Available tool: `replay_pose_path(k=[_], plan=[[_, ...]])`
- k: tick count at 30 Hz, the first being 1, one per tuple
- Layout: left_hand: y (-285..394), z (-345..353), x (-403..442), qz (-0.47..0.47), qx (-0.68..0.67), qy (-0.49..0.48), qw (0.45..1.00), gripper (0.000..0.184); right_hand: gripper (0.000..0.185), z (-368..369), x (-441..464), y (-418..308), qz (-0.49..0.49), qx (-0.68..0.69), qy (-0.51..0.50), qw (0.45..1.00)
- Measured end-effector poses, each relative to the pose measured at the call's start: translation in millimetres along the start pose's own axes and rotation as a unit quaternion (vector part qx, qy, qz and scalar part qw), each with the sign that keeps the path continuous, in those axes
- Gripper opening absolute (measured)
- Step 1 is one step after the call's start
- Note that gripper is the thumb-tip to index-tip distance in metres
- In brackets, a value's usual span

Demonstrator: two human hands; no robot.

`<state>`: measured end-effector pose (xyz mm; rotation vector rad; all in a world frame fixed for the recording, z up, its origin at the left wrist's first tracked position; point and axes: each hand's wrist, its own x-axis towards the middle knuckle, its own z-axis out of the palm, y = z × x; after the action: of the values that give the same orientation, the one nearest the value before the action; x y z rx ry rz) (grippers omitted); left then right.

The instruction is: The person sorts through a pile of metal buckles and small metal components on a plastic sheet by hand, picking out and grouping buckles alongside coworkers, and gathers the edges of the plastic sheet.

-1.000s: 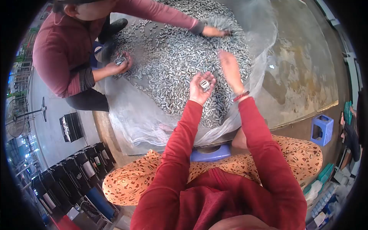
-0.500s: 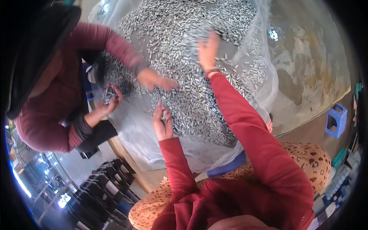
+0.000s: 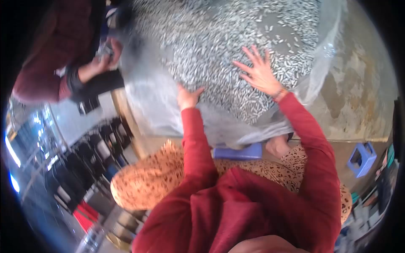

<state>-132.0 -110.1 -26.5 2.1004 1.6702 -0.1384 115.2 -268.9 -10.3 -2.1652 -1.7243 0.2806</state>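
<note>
A wide layer of small silver-grey cylindrical pieces (image 3: 219, 55) covers a translucent plastic sheet (image 3: 154, 101). My right hand (image 3: 261, 76) is spread open, palm down, over the right part of the layer, with its fingers apart. At the layer's near left edge is my left hand (image 3: 188, 97), its thumb held away from the other fingers. No piece shows in it, though its palm is turned out of sight. Motion blurs some of the pieces.
On the left a co-worker's hand (image 3: 107, 55) is curled around something blurred. A blue plastic stool (image 3: 362, 160) stands at right, and a blue plastic surface (image 3: 238, 152) shows beneath the sheet's near edge. Black items (image 3: 90, 156) stand in rows at lower left.
My right hand has come back nearer to me and spread out. My left hand, which held a few pieces, has turned over and opened. The view has shifted, and the co-worker's reaching arm is out of sight.
</note>
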Motion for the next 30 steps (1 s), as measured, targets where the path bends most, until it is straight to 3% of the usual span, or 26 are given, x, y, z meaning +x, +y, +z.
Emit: replay_pose_path(k=[2, 5, 7, 10, 11, 13, 14, 15, 17, 19, 20, 22, 23, 24, 25, 26, 27, 28, 29, 30], plan=[[36.9, -11.3, -11.9, -0.054, 0.023, -0.07, 0.996, 0.1, 0.06, -20.2, -35.8, 1.8, -0.094, 0.009, -0.125, 0.988], [54.2, 2.4, -4.8, -0.052, 0.032, -0.078, 0.995, 0.093, 0.059, -8.8, -40.8, -25.9, -0.218, 0.089, -0.2, 0.951], [53.7, 26.4, 17.5, -0.036, 0.024, -0.046, 0.998, 0.085, 0.057, 16.5, -17.4, -53.6, -0.278, 0.127, -0.179, 0.935], [58.5, 63.5, 42.2, 0.115, 0.074, 0.02, 0.99, 0.055, 0.048, 76.7, 12.4, -58.8, -0.343, 0.12, -0.188, 0.913], [63.0, 69.5, 57.1, 0.167, 0.098, 0.021, 0.981, 0.043, 0.045, 79.6, 22.4, -52.6, -0.347, 0.128, -0.179, 0.912], [121.7, 13.8, 74.5, 0.207, 0.177, -0.214, 0.938, 0.035, 0.05, 74.8, 36.8, -40.1, -0.266, 0.118, -0.203, 0.935], [129.4, 29.6, 100.1, 0.283, 0.195, -0.166, 0.924, 0.034, 0.051, 69.4, 48.8, -35.4, -0.218, 0.137, -0.242, 0.936], [154.6, 29.6, 121.7, 0.305, 0.234, -0.178, 0.906, 0.024, 0.052, 64.5, 65.7, -27.0, -0.171, 0.15, -0.273, 0.935], [190.1, 20.8, 137.5, 0.353, 0.202, -0.14, 0.903, 0.022, 0.049, 59.5, 95.1, 0.8, -0.242, -0.156, -0.241, 0.927], [216.6, 4.6, 145.4, 0.404, 0.182, -0.099, 0.891, 0.02, 0.046, 56.9, 125.2, 29.4, 0.073, -0.05, -0.266, 0.96], [222.5, -2.7, 147.6, 0.431, 0.173, -0.079, 0.882, 0.019, 0.04, 51.2, 140.0, 49.0, 0.135, -0.07, -0.255, 0.955], [212.5, -36.6, 121.6, 0.463, 0.169, -0.035, 0.869, 0.013, 0.029, 29.0, 174.4, 87.5, 0.016, -0.155, -0.245, 0.957], [204.1, -53.4, 101.7, 0.483, 0.201, -0.045, 0.851, 0.019, 0.024, 15.7, 180.8, 100.8, -0.047, -0.171, -0.224, 0.959], [195.8, -70.8, 81.1, 0.504, 0.231, -0.055, 0.83, 0.025, 0.029, -26.2, 176.2, 87.1, 0.026, -0.045, -0.155, 0.987], [181.7, -76.6, 51.4, 0.464, 0.297, -0.107, 0.828, 0.033, 0.029, -30.3, 169.2, 100.0, -0.039, -0.058, -0.105, 0.992], [149.6, -73.5, 25.8, 0.513, 0.29, -0.178, 0.788, 0.04, 0.027, -45.9, 159.6, 97.7, -0.05, -0.009, -0.139, 0.989], [116.0, -59.6, -1.0, 0.485, 0.34, -0.27, 0.76, 0.043, 0.026, -61.2, 149.3, 92.6, -0.06, 0.04, -0.173, 0.982], [104.5, -82.5, -29.4, 0.473, 0.373, -0.41, 0.685, 0.044, 0.036, -55.0, 137.6, 96.5, -0.104, 0.042, -0.165, 0.98], [63.0, -67.4, -46.5, 0.504, 0.408, -0.411, 0.641, 0.032, 0.05, -45.5, 125.8, 95.8, -0.144, 0.049, -0.156, 0.976], [35.6, -71.9, -62.2, 0.521, 0.397, -0.401, 0.641, 0.025, 0.054, -51.3, 107.9, 73.6, -0.12, 0.094, -0.14, 0.978]])
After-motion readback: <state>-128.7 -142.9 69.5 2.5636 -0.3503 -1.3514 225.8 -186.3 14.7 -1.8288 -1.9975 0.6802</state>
